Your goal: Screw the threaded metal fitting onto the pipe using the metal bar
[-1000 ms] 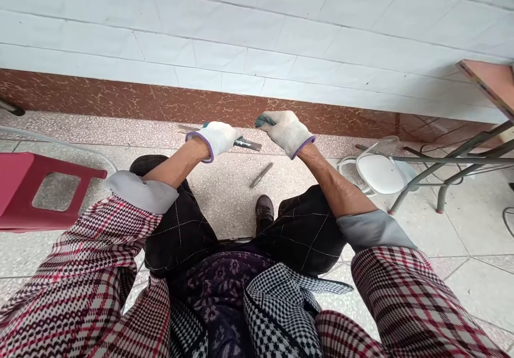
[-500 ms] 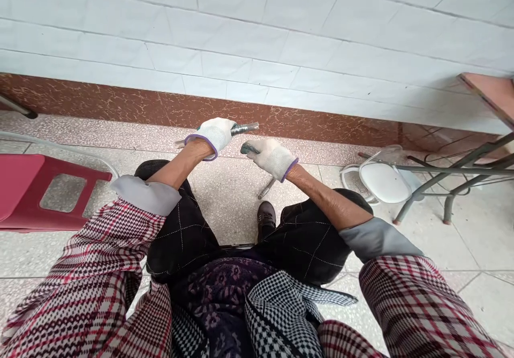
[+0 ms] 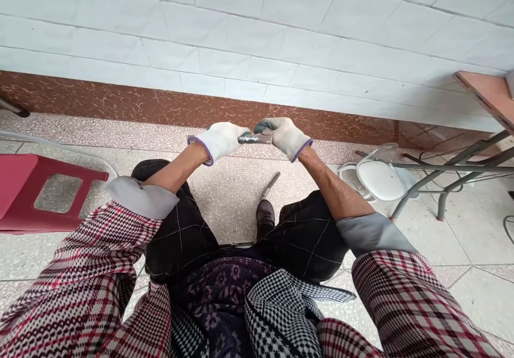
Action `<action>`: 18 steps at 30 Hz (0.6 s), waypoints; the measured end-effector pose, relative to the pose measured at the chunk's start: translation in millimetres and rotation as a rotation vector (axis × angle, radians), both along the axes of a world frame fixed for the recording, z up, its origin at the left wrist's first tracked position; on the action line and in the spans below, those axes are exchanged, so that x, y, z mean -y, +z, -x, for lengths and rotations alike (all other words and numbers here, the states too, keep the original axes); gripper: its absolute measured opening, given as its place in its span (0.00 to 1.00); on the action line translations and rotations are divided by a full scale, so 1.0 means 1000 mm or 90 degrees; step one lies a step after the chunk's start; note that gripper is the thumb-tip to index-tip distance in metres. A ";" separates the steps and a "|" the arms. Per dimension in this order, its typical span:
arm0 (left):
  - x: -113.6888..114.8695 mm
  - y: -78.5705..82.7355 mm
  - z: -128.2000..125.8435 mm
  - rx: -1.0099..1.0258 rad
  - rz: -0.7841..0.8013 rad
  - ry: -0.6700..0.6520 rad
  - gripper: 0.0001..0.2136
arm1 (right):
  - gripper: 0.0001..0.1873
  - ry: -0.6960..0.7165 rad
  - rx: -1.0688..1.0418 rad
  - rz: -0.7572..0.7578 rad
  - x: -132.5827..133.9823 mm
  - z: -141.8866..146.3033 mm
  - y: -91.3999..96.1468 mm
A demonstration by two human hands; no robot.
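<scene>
I sit with my knees apart, both arms stretched forward. My left hand [image 3: 220, 139], in a white glove with a purple cuff, is closed round a grey metal rod [image 3: 254, 138] that runs level between my hands. My right hand [image 3: 283, 134], gloved the same way, is closed on the rod's right end. A teal part shows at the top of that glove; I cannot make out what it is. A second grey metal rod [image 3: 270, 185] lies on the floor between my knees, just beyond my dark shoe [image 3: 265, 214].
A red plastic stool [image 3: 28, 189] stands at my left. At the right are a white round seat [image 3: 380, 179] and the grey metal legs of a table [image 3: 450, 173] with a wooden top. A white tiled wall with a brown skirting [image 3: 120, 101] runs across ahead.
My right hand dropped away from the rod half a second ago, then came back up. Now it grips the rod's right end, which my left hand has turned level.
</scene>
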State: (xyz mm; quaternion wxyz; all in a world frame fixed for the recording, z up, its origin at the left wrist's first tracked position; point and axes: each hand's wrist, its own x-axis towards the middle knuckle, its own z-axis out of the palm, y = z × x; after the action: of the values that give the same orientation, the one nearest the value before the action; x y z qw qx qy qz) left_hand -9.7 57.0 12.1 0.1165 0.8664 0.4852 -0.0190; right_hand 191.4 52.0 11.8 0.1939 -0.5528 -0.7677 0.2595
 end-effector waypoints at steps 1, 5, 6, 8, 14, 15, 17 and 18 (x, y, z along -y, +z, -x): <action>0.001 0.003 0.001 0.042 0.004 0.027 0.15 | 0.11 -0.010 -0.005 0.018 0.000 0.003 -0.005; -0.001 0.007 0.008 0.116 0.045 0.118 0.14 | 0.14 0.019 0.085 0.049 0.009 0.021 -0.020; -0.003 0.004 0.009 0.103 0.048 0.123 0.14 | 0.14 0.050 0.122 0.043 0.012 0.025 -0.021; -0.008 -0.003 0.011 0.063 0.037 0.121 0.14 | 0.14 0.096 0.196 0.024 0.019 0.031 -0.020; -0.020 -0.023 0.010 -0.133 -0.023 0.102 0.15 | 0.16 0.120 0.355 -0.003 0.031 0.035 0.004; -0.020 -0.024 0.009 -0.171 -0.033 0.084 0.16 | 0.16 0.110 0.366 -0.005 0.030 0.033 0.009; -0.018 -0.026 0.008 -0.215 -0.040 0.036 0.16 | 0.17 0.084 0.361 -0.008 0.023 0.026 0.016; -0.017 -0.026 0.007 -0.224 -0.036 0.014 0.16 | 0.18 0.074 0.346 -0.009 0.018 0.021 0.018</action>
State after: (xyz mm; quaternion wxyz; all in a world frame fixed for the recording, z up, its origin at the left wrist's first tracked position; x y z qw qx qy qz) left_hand -16.5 74.0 -13.4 0.0059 0.8473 0.5078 -0.1555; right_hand 170.1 33.7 29.7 -0.0302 -0.5560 -0.8237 0.1072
